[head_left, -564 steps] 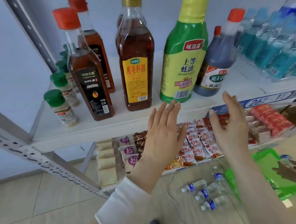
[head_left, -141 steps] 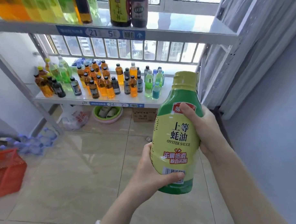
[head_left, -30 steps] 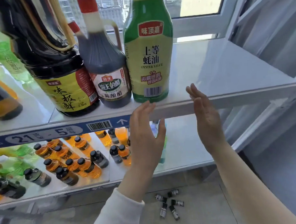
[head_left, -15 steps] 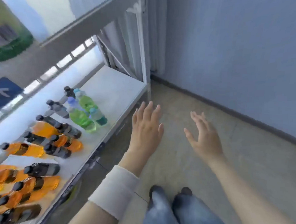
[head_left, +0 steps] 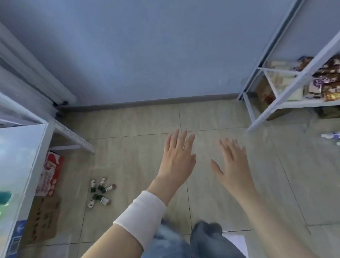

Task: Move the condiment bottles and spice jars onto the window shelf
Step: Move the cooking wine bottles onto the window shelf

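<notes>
Condiment bottles and spice jars are not in our hands, and no condiment bottle shows plainly anywhere in view; the nearest candidates are the small jars [head_left: 99, 192] lying scattered on the floor [head_left: 131, 149] at about eight o'clock from our hands, too blurred for us to say what they hold. Our left hand [head_left: 178, 159] and right hand [head_left: 232, 165] hover side by side over the tiles, fingers spread and holding nothing, which we judge suits a walk between shelves rather than a grasp. At nine o'clock the window shelf [head_left: 19, 153] enters from the left edge, its surface glary and cut off, with blurred green shapes at its lower edge. At two o'clock stands the snack rack [head_left: 298, 85], only its lower tiers visible, so any bottles above are hidden. A few water bottles [head_left: 337, 140] lie at three o'clock, partly cropped. A cardboard box [head_left: 43, 220] sits under the window shelf.
</notes>
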{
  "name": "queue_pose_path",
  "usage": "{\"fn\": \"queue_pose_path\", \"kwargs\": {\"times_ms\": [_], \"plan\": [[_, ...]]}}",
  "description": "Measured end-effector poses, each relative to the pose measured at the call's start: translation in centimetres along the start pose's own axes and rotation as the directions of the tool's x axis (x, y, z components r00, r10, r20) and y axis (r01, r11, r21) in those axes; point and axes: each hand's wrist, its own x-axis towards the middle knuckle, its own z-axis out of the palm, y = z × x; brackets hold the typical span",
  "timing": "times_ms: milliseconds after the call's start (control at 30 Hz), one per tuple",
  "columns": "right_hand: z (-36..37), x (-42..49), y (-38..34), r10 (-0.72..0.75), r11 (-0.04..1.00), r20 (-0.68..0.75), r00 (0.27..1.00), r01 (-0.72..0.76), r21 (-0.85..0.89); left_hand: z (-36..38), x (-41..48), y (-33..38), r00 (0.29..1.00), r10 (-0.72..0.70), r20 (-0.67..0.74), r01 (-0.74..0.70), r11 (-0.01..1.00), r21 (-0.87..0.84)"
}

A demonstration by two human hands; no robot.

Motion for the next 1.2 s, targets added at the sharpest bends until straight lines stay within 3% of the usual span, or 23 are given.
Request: {"fn": "queue_pose_path", "kwargs": {"times_ms": [200,433,700,867,1033,1200], "plan": [[-6.0,-2.5,12.3,0.185,0.983,-0.122,0.975,-0.183,0.032,1.4,5.3,12.9,0.987,0.156,0.021,-0.155,0.986,-0.061],[-9.9,-4.5,21.3,0.378,0.926,-0.26,0.888,-0.369,0.085,2.8,10.9,22.8,0.933,0.352,0.073,-0.342,0.932,-0.12],[-13.2,0.0,27.8,0.405,0.911,-0.293,0.866,-0.409,0.05,3.9,18.8,28.0,0.908,0.416,0.039,-0.407,0.902,-0.142],[-14.8,4.9,28.6,0.314,0.944,-0.296,0.902,-0.33,-0.005,3.7,22.1,26.5,0.956,0.293,0.002,-0.29,0.947,-0.142],[-13.9,10.5,25.6,0.058,0.998,-0.165,0.985,-0.063,-0.026,2.9,21.4,21.6,0.998,0.018,-0.054,-0.025,0.992,-0.127],[-11.3,13.1,20.0,-0.257,0.964,0.0,0.966,0.256,0.07,2.0,15.1,16.8,0.926,-0.355,-0.128,0.344,0.934,-0.102]]}}
